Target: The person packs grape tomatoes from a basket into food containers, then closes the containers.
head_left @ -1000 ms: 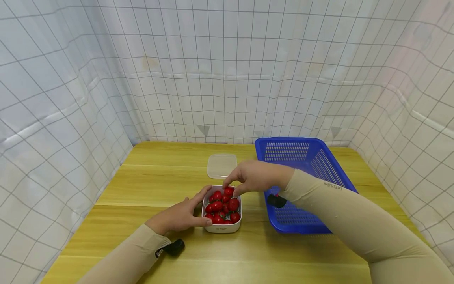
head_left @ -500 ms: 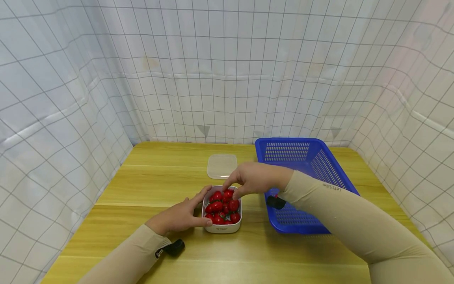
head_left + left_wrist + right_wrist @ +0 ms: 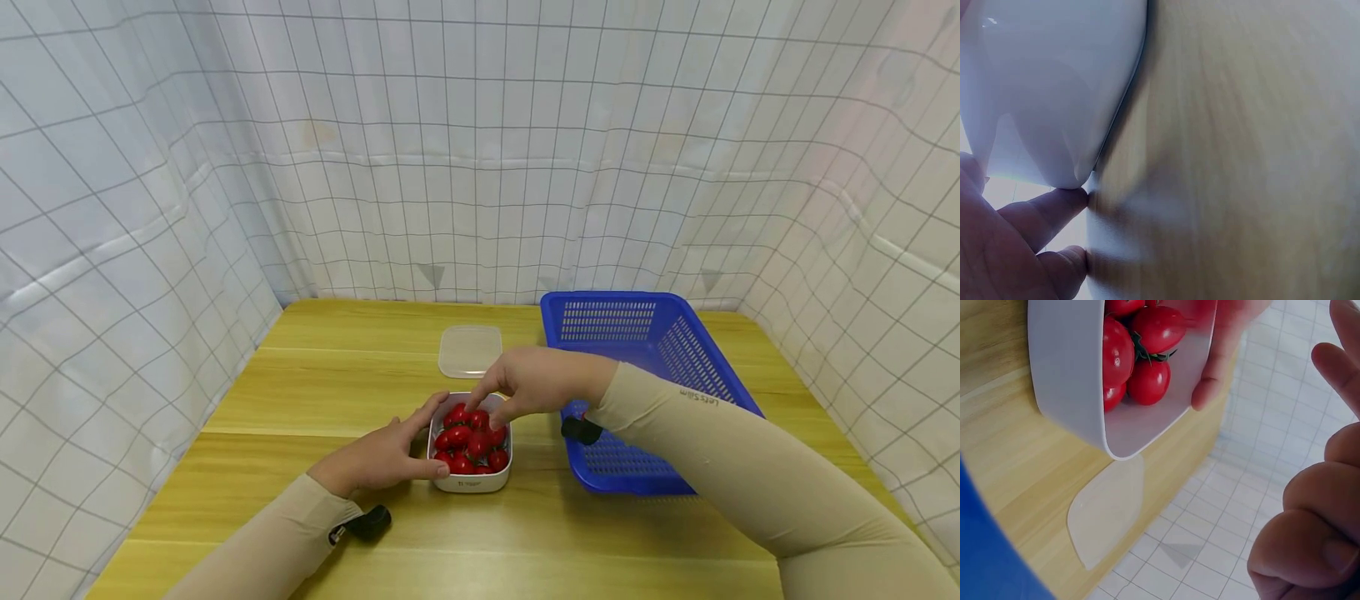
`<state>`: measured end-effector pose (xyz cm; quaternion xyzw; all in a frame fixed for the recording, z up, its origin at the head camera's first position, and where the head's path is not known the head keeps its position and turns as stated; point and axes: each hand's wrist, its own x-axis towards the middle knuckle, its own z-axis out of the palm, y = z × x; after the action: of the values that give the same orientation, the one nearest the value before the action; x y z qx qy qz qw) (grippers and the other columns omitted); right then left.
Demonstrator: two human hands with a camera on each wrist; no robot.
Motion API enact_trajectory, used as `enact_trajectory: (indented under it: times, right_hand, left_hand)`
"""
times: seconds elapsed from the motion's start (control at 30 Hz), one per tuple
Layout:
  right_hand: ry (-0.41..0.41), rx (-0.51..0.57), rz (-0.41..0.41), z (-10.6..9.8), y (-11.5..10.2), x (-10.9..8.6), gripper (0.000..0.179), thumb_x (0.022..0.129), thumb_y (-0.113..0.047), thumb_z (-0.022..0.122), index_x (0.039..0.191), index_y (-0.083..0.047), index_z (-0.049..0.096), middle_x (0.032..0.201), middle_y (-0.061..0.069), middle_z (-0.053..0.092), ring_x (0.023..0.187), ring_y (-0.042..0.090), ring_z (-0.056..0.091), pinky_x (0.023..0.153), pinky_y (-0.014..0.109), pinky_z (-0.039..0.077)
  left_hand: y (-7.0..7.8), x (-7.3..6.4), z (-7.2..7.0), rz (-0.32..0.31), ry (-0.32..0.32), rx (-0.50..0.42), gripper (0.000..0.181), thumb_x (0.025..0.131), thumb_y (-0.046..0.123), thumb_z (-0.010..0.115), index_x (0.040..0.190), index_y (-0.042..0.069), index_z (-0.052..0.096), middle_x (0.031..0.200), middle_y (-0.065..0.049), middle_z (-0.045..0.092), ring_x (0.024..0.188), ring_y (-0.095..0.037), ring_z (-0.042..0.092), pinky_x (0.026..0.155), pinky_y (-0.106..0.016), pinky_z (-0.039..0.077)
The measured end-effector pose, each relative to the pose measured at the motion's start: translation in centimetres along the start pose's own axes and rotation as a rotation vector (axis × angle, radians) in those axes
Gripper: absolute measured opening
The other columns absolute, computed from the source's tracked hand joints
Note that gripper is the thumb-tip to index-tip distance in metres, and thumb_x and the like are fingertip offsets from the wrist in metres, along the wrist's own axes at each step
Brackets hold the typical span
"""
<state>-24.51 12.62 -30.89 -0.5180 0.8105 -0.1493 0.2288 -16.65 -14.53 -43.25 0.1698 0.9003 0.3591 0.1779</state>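
A white square food container holds several red cherry tomatoes; in the right wrist view more tomatoes with green calyxes show inside. My left hand grips its left side, thumb at the front corner and fingers round the back. In the left wrist view these fingers touch the white outer wall. Over the back right of the container hovers my right hand, thumb and index finger spread apart around the tomatoes. Whether those fingertips touch one is hard to tell. Its other fingers are bent in the right wrist view.
Behind the container lies a clear flat lid on the wooden table. To the right, a blue plastic basket stands partly under the right forearm. White gridded curtains surround the table.
My right hand has moved slightly down and left into the container. The tomato at its fingertips has gone lower among the others, and tomatoes near it have shifted. The left hand stays put.
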Motion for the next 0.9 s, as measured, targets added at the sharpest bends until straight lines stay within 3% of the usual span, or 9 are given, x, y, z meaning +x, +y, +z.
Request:
enact_trajectory:
  times: [0.23, 0.43, 0.73, 0.9]
  right_hand:
    - [0.006, -0.001, 0.021, -0.2, -0.1, -0.2, 0.035, 0.096, -0.023, 0.079, 0.130, -0.019, 0.077, 0.078, -0.013, 0.053, 0.064, 0.007, 0.040, 0.058, 0.022, 0.035]
    - [0.091, -0.013, 0.085, -1.0, 1.0, -1.4, 0.035, 0.096, -0.029, 0.079, 0.131, -0.027, 0.076, 0.076, -0.009, 0.042, 0.072, 0.009, 0.043, 0.065, 0.026, 0.039]
    - [0.258, 0.128, 0.234, -2.5, 7.0, -5.7, 0.031, 0.097, -0.024, 0.078, 0.127, -0.024, 0.077, 0.065, -0.008, 0.036, 0.062, 0.012, 0.042, 0.061, 0.027, 0.040]
    - [0.227, 0.110, 0.318, -2.2, 11.0, -8.0, 0.031, 0.094, -0.022, 0.079, 0.125, -0.022, 0.078, 0.068, -0.008, 0.039, 0.065, 0.011, 0.041, 0.064, 0.027, 0.040]
  left_hand:
    - [0.0, 0.0, 0.0, 0.005, -0.002, -0.003, 0.103, 0.092, 0.058, 0.074, 0.170, 0.035, 0.012, 0.174, -0.006, 0.029, 0.154, -0.051, 0.033, 0.126, -0.074, 0.005]
    - [0.1, -0.1, 0.0, 0.001, -0.004, -0.013, 0.105, 0.092, 0.057, 0.075, 0.171, 0.030, 0.011, 0.174, -0.009, 0.028, 0.155, -0.054, 0.028, 0.126, -0.075, 0.004]
    - [0.2, 0.0, 0.1, -0.015, 0.003, -0.006, 0.106, 0.090, 0.058, 0.076, 0.171, 0.032, 0.011, 0.174, -0.011, 0.027, 0.155, -0.057, 0.023, 0.127, -0.073, 0.006]
    - [0.2, 0.0, 0.0, -0.018, 0.003, -0.004, 0.107, 0.091, 0.058, 0.076, 0.171, 0.030, 0.011, 0.175, -0.012, 0.025, 0.156, -0.056, 0.024, 0.127, -0.072, 0.006]
